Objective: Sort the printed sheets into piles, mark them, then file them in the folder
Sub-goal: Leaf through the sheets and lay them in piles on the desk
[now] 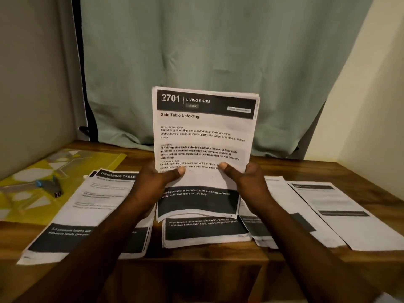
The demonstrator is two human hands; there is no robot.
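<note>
Wooden table (341,171) carried sheet piles (91,206); my left hand (153,182) and right hand (246,180) pinched the Living Room stack (203,132) mid-frame.

head cam | looks forward and down | close above wooden table (328,169) | curtain (196,51) at back

The held stack of sheets (204,136) hides the fingers of the left hand (153,182) and the right hand (247,180); only the thumbs show on its front. Its lower edge covers the top of the middle pile (205,232). The left forearm crosses the dressing-table pile (87,215), whose small print is too blurred to read. The yellow folder (28,193) runs off the left edge, and the small blue-grey object (51,186) on it is too blurred to identify. The rightmost pile (349,215) is cut by the right edge, its text unreadable.
</note>
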